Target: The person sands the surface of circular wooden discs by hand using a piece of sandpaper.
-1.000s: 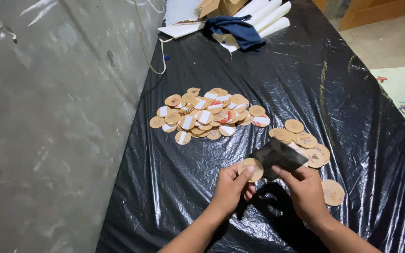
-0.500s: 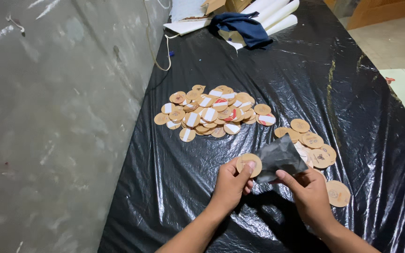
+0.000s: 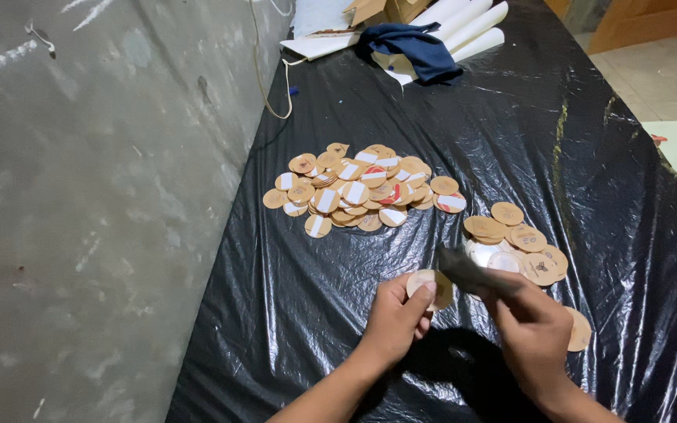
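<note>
A grey concrete wall (image 3: 80,196) filled the left of the view, marked with pale scratches and one small red spot. Just right of it ran the table (image 3: 573,141), covered in wrinkled black plastic sheeting.

On the near part of the table, the left hand (image 3: 397,317) was clenched on a round brown disc (image 3: 432,287), pinched between thumb and fingers. Beyond it lay a big heap of discs (image 3: 358,188), many with a white strip on the face, which looked like the part already handled. The right hand (image 3: 530,333) was clenched on a dark flat tool (image 3: 472,272), its tip beside the held disc. A smaller pile of plain discs (image 3: 515,243) lay to the right, seemingly still waiting.

At the far end were a dark blue cloth (image 3: 417,47), white rolls (image 3: 472,23) and cardboard boxes (image 3: 385,9). Tiled floor (image 3: 667,63) showed at the far right.
</note>
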